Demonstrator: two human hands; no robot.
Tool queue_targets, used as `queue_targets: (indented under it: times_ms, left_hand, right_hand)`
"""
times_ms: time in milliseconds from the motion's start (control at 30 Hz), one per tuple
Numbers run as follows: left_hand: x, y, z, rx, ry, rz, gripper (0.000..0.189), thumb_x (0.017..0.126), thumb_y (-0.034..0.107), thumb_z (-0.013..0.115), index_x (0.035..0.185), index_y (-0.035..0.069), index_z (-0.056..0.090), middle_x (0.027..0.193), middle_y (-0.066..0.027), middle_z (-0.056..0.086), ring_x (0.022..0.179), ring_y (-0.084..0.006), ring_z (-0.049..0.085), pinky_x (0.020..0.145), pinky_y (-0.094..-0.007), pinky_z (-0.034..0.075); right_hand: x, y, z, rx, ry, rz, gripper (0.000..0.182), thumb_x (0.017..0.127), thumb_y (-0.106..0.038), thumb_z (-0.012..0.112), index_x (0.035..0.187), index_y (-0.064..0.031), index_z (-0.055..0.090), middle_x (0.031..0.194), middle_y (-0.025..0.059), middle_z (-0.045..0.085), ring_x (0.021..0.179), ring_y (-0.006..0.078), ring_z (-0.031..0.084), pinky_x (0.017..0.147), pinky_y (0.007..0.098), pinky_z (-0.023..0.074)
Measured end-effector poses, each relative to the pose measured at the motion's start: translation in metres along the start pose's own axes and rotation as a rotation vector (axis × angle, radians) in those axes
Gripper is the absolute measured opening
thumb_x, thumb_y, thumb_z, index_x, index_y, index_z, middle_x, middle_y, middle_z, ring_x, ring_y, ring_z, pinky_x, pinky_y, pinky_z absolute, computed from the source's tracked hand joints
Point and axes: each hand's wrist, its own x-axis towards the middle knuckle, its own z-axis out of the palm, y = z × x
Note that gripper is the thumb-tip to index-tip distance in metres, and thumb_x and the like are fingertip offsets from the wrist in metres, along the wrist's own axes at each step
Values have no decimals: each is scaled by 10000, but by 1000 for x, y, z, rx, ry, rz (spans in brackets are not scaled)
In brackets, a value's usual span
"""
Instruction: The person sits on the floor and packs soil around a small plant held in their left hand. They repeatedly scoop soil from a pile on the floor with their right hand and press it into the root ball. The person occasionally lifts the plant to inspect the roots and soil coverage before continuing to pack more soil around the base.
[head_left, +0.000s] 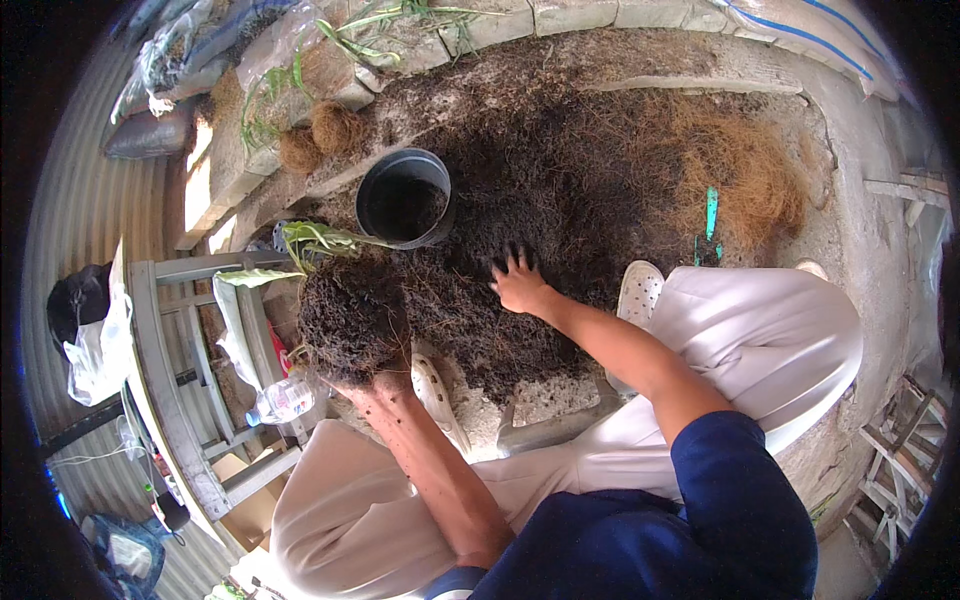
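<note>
My left hand (375, 388) supports a large dark root ball (352, 319) from below, its fingers mostly hidden by the soil. Green leaves (322, 238) stick out from the far side of that root ball. My right hand (519, 281) rests with spread fingers on a heap of dark, fibrous potting mix (540, 202), fingertips sunk a little into it. Between the root ball and the heap's far edge stands a black plastic pot (405, 196), with some dark soil inside.
Loose brown coconut fibre (742, 172) lies at the right, beside a turquoise-handled tool (712, 214). Two fibre balls (334, 129) sit near the concrete blocks (495, 24). A metal frame (172, 375) and a plastic bottle (281, 401) are at the left.
</note>
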Motion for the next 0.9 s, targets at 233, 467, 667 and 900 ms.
queue_targets:
  times_ms: [233, 467, 667, 900]
  left_hand:
    - [-2, 2, -3, -68, -73, -109, 452, 821, 367, 667, 1188, 103, 657, 1214, -99, 649, 1138, -268, 599, 989, -391, 466]
    - [-4, -2, -6, -53, -22, -54, 473, 845, 401, 598, 1226, 123, 637, 1240, -85, 637, 1162, -294, 580, 1014, -418, 447]
    - [-11, -6, -1, -13, 16, -23, 495, 816, 386, 635, 1232, 120, 624, 1231, -96, 633, 1164, -283, 571, 1017, -410, 441]
    - [-13, -10, -3, -26, -103, -44, 503, 896, 408, 506, 1305, 125, 583, 1327, -80, 588, 1238, -271, 532, 1075, -410, 399]
  right_hand:
    - [-9, -14, 12, -30, 23, 10, 480, 1008, -252, 424, 1438, -41, 400, 1491, 263, 290, 1386, 467, 274, 1077, 570, 368]
    - [-17, -19, 18, 14, 175, -25, 455, 902, -79, 561, 1337, 29, 482, 1346, 240, 452, 1250, 428, 450, 1004, 501, 481]
    - [-19, -14, 20, -69, 323, -112, 381, 876, -48, 591, 1246, 33, 545, 1220, 230, 539, 1181, 391, 519, 956, 471, 515]
    - [-13, 14, 12, -213, 348, -432, 238, 888, -50, 553, 1112, 6, 610, 1047, 177, 619, 1004, 344, 635, 871, 422, 551]
